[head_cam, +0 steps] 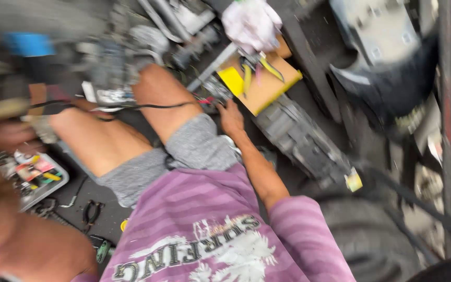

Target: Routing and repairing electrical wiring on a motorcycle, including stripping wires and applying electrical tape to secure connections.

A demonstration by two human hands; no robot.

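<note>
Hands: right (pixel 230 117) empty at cardboard edge (pixel 267 89), left (pixel 6 137) blurred, grip unclear.

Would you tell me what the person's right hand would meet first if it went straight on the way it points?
Probably the yellow-topped cardboard slab with its pliers, just beyond the right hand; small dark parts lie close too, and blur leaves depth unclear.

Purple striped short-sleeved shirt (pixel 204 219) with white print, grey shorts (pixel 184 156).
</note>
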